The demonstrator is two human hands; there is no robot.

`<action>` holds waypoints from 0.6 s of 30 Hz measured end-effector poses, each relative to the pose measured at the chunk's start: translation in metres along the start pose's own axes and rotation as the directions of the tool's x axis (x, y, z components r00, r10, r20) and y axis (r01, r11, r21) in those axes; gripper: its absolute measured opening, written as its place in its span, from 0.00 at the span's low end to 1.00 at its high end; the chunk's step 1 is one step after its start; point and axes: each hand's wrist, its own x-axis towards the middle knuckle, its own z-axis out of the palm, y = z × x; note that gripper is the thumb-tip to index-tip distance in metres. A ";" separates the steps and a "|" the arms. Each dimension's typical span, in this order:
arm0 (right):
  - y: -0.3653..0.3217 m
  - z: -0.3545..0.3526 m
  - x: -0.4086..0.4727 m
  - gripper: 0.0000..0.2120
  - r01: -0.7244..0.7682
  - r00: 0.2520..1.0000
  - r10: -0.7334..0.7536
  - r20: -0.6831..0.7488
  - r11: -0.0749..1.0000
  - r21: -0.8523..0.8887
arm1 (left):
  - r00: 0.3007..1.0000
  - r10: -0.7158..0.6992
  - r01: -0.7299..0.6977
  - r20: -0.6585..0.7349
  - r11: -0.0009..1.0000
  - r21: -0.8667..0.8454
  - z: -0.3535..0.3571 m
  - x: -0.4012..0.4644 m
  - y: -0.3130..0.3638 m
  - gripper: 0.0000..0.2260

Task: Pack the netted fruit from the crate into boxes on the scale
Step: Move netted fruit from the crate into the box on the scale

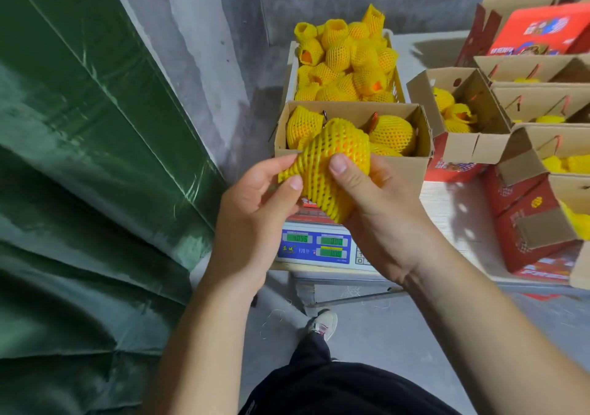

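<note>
Head view: both hands are holding one netted fruit above the scale. Left hand is pinching the loose net end, right hand is cupping the fruit, probably tidying the sleeve before dropping it into the open box. Crate behind is holding more.

I am holding both bare forearms out in front of me, hands raised close together. My left hand is pinching the netted fruit between thumb and fingers, while my right hand is cupping it from beneath, thumb pressing on top.
</note>
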 end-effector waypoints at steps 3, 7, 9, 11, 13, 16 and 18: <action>0.000 -0.003 0.001 0.30 -0.001 0.999 -0.002 -0.045 0.998 -0.057 | 1.000 0.005 -0.007 0.024 0.998 0.055 -0.002 0.006 -0.002 0.13; 0.007 -0.008 0.008 0.25 0.033 0.993 -0.048 -0.105 0.989 -0.143 | 0.998 -0.018 0.014 0.056 0.997 0.073 0.006 0.008 -0.009 0.14; 0.012 -0.010 0.015 0.23 0.017 0.990 -0.029 -0.141 0.996 -0.089 | 0.997 -0.027 0.023 0.070 0.998 0.057 0.015 0.008 -0.012 0.15; 0.012 -0.014 0.027 0.22 -0.010 0.993 0.010 -0.117 1.000 0.007 | 0.996 -0.020 0.014 0.083 0.997 0.073 0.022 0.011 -0.014 0.18; 0.006 -0.019 0.045 0.23 -0.034 0.994 0.037 -0.102 0.999 0.031 | 0.994 -0.032 0.021 0.106 0.995 0.099 0.024 0.018 -0.013 0.19; -0.011 -0.033 0.094 0.25 -0.030 0.969 0.008 -0.248 0.996 -0.085 | 0.993 -0.047 0.033 0.110 0.991 0.127 0.021 0.034 -0.011 0.16; -0.030 -0.043 0.139 0.28 -0.036 0.936 -0.014 -0.352 0.990 -0.137 | 0.998 -0.030 0.024 0.051 0.992 0.122 0.014 0.048 -0.015 0.15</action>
